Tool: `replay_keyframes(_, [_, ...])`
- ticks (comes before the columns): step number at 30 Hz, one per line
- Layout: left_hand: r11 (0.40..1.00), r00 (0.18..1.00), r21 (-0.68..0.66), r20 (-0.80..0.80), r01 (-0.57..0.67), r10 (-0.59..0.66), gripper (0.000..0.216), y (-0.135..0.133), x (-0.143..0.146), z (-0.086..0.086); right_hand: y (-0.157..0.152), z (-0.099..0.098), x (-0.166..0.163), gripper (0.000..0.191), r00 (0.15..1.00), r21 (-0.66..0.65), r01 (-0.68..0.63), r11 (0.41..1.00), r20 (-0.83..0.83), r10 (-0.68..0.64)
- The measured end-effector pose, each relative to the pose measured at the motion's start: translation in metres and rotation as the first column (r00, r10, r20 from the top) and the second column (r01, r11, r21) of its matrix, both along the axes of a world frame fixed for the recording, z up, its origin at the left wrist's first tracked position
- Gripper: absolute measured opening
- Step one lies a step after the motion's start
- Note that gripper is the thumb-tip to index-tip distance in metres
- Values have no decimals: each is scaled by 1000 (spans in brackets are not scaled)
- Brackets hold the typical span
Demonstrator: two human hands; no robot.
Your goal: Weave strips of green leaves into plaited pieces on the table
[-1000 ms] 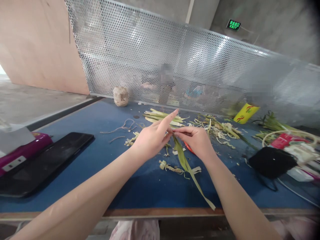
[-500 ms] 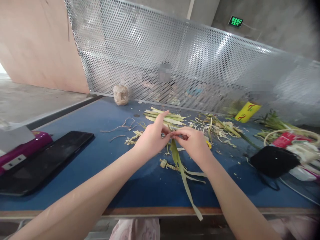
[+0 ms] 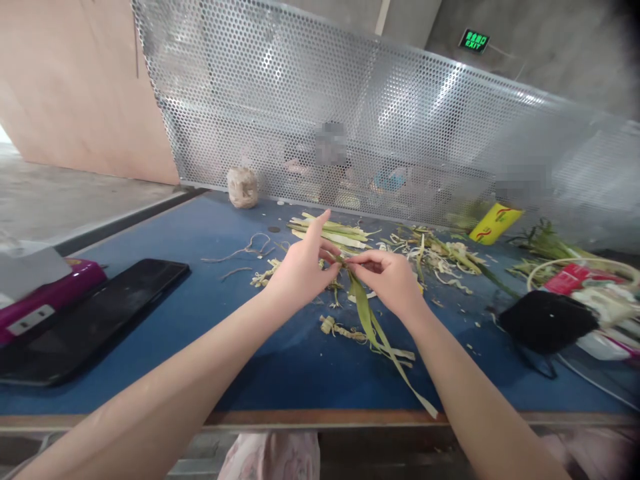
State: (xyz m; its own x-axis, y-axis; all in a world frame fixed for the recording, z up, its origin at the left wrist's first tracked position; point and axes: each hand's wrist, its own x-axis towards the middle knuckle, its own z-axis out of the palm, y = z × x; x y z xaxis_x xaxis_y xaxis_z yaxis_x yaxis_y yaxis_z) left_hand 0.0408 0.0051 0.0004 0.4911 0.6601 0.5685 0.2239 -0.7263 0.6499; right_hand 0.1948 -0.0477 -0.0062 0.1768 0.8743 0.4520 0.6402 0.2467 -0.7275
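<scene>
Over the middle of the blue table, my left hand (image 3: 306, 268) pinches the upper end of a long green leaf strip (image 3: 364, 309), its index finger raised. My right hand (image 3: 387, 277) pinches the same strip close by, fingertips almost touching those of the left. The strip hangs down to the right, its pale tip near the table's front edge. Beneath it lies a small braided piece (image 3: 345, 330) with loose pale ends. Behind my hands is a bundle of cut pale-green leaf strips (image 3: 340, 232). What exactly sits between the fingertips is too small to make out.
A black phone (image 3: 95, 320) and a purple power strip (image 3: 53, 297) lie at left. Leaf scraps (image 3: 445, 250), a yellow packet (image 3: 495, 224) and a black pouch (image 3: 549, 323) are at right. A wrapped roll (image 3: 243, 187) stands before the perforated metal screen (image 3: 300, 87).
The hanging strip has swung to the right, its tip now farther right and slightly higher. Both hands stay pinched on it, with the fingertips shifted slightly.
</scene>
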Motion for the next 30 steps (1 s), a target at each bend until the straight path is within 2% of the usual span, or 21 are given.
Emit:
replay_keyframes(3, [999, 1000, -41, -3, 28, -28, 72, -1, 0, 0, 1, 1, 0, 13, 996, 1, -23, 1000, -88, 23])
replay_keyframes(5, [982, 999, -184, 44, 31, -23, 76, -3, 1, 2, 1, 1, 0, 12, 995, 12, -30, 999, -97, 32])
replay_keyframes(7, [921, 994, -388, 108, 36, 7, 83, -5, 1, 6, 1, 1, -1, 12, 996, 32, -32, 999, -85, 35])
replay_keyframes(9, [828, 988, -558, 148, 49, 42, 88, -5, 2, 10, 1, 1, -2, 11, 996, 40, -30, 999, -78, 33])
replay_keyframes(13, [683, 972, -723, 219, 104, 83, 93, -2, 4, 11, 2, -1, -2, 11, 994, 20, -51, 998, -98, 53])
replay_keyframes(16, [600, 950, -782, 290, 167, 113, 98, 0, 5, 8, 3, -3, -2, 12, 989, 2, -94, 996, -117, 94])
replay_keyframes(18, [570, 944, -799, 309, 192, 116, 99, 0, 6, 7, 3, -4, -3, 13, 985, -23, -125, 992, -125, 121])
replay_keyframes(23, [539, 935, -819, 321, 195, 149, 100, -3, 7, 7, 1, -2, -6, 12, 986, -2, -90, 996, -139, 89])
replay_keyframes(28, [547, 920, -805, 363, 229, 149, 100, -1, 10, 2, 0, -1, -8, 13, 994, 20, -48, 999, -101, 50])
replay_keyframes(30, [528, 912, -814, 377, 242, 163, 103, 0, 10, 0, 1, -2, -7, 14, 993, 19, -46, 999, -113, 48])
